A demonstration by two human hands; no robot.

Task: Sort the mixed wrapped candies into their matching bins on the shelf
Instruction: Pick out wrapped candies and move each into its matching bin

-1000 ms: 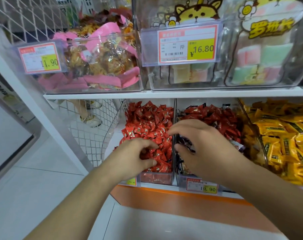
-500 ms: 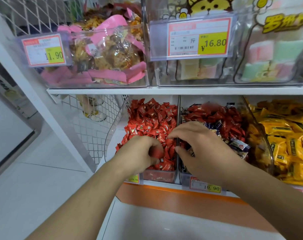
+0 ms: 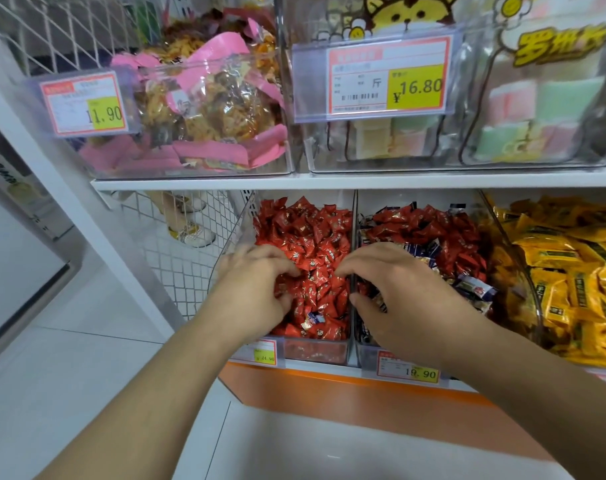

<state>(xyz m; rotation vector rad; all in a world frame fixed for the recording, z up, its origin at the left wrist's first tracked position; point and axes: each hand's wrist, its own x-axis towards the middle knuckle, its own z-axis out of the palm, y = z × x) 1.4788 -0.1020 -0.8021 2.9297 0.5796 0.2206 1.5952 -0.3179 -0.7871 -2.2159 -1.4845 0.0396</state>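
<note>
Candies [image 3: 308,244] partly hidden under left hand [image 3: 256,289], right hand [image 3: 398,299], both grips unclear

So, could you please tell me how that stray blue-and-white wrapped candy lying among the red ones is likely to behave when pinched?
The blue-and-white wrapped candy looks small, so probably light. Its glossy wrapper may be slippery and crinkle at the ends. It lies loose on heaped red wrapped candies, so it could slide deeper if nudged.

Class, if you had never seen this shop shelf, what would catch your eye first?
Two bare hands, left hand and right hand, reaching into the lower-shelf bins. The left rests on the red candies; bright yellow packets fill the bin at far right.
</note>
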